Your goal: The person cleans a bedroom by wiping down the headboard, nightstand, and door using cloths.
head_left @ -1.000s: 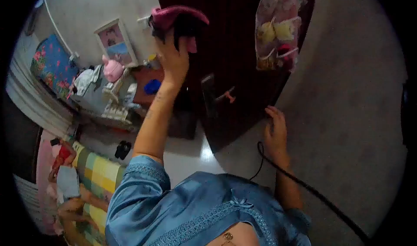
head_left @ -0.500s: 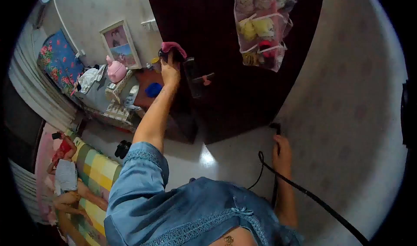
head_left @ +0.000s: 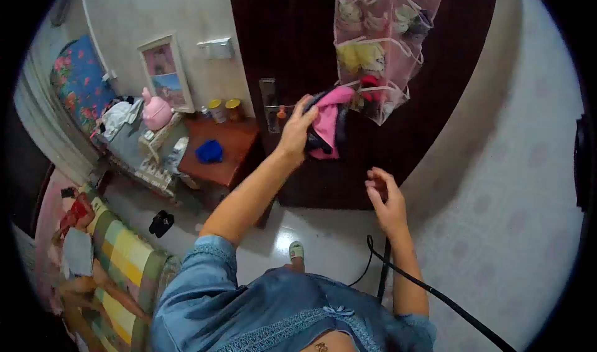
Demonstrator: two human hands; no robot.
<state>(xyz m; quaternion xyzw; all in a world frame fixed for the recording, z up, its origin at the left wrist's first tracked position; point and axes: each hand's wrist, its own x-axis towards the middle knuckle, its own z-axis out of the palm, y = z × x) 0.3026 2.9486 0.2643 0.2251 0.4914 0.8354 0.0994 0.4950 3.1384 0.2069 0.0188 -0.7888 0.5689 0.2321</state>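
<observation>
In front of the dark door point(head_left: 298, 35), my left hand point(head_left: 297, 128) is closed around a soft pink-and-black fabric item point(head_left: 326, 122); its exact kind does not show. The door's metal handle plate point(head_left: 268, 103), with a small orange thing hanging on the lever, is just left of that hand. Lower right, my right hand point(head_left: 387, 203) is raised with fingers loosely bent and apart, nothing visible in it. A pink hanging organizer point(head_left: 379, 54) with several filled pockets hangs on the door above both hands.
A brown cabinet point(head_left: 239, 144) bears a blue item point(head_left: 209, 151) and two yellow-lidded jars. Beyond it are a pink container point(head_left: 157, 111) and a picture frame point(head_left: 166, 75). A person lies on a checked bed point(head_left: 134, 252) at lower left. A black cable point(head_left: 448, 296) crosses near my right arm.
My left hand has come right and down from the cabinet area, carrying the pink-and-black item. My right hand has risen slightly and left the black stick-like thing. The door handle now shows nearer the wall.
</observation>
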